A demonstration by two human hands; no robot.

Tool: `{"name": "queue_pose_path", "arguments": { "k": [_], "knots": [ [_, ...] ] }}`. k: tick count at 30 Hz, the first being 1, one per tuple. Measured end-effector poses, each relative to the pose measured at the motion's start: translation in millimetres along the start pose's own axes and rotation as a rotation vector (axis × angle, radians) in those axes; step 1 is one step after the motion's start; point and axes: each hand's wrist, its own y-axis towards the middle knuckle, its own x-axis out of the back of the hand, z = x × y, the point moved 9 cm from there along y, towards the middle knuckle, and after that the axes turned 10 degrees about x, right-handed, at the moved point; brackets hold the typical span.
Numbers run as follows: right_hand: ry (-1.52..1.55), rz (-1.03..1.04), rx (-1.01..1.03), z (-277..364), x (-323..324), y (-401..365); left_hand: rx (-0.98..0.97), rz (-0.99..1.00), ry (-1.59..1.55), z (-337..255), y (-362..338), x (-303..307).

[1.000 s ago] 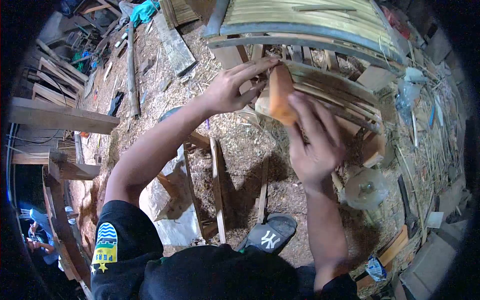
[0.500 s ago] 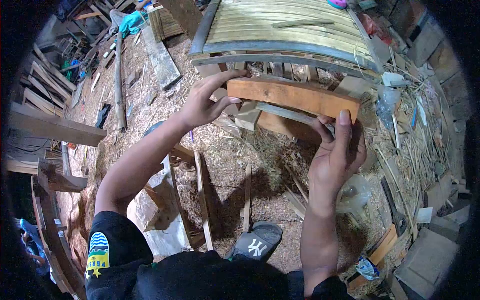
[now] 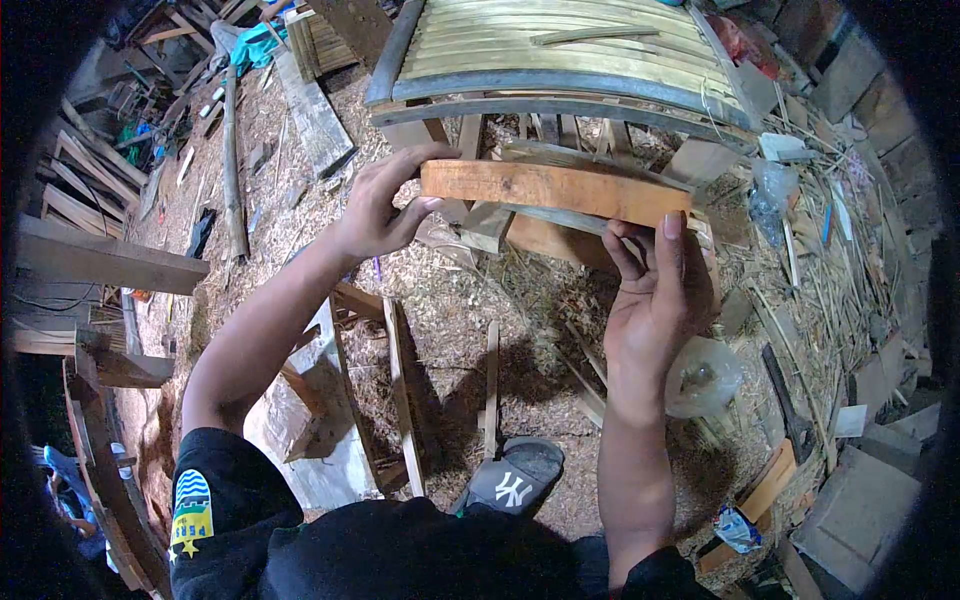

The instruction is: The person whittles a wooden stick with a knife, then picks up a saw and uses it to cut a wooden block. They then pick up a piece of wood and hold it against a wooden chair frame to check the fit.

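Observation:
A curved orange-brown wooden piece [image 3: 555,190] is held up in the air between both hands. My left hand [image 3: 390,200] pinches its left end, fingers on top and thumb beneath. At the right end, my right hand [image 3: 660,290] grips it with the thumb against its face and fingers bent below. Behind and under the piece, more boards [image 3: 560,240] lie near the slatted bamboo bench [image 3: 570,95].
Sawdust and shavings cover the ground. A sandaled foot [image 3: 515,478] is below, beside upright wooden strips [image 3: 403,400]. Beams [image 3: 110,255] jut in at left. A clear plastic bag [image 3: 703,377], scraps and bamboo slivers lie at right.
Both hands and the curved wooden piece have moved a little to the left. The piece lies slightly more level in view, and the grip looks the same.

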Motion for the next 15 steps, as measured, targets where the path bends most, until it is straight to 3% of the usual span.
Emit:
{"name": "queue_pose_path", "arguments": {
  "k": [15],
  "knots": [
    [0.094, -0.005, -0.059, -20, 7, -9, -0.012, -0.055, -0.034, -7, -3, 9]
  ]
}}
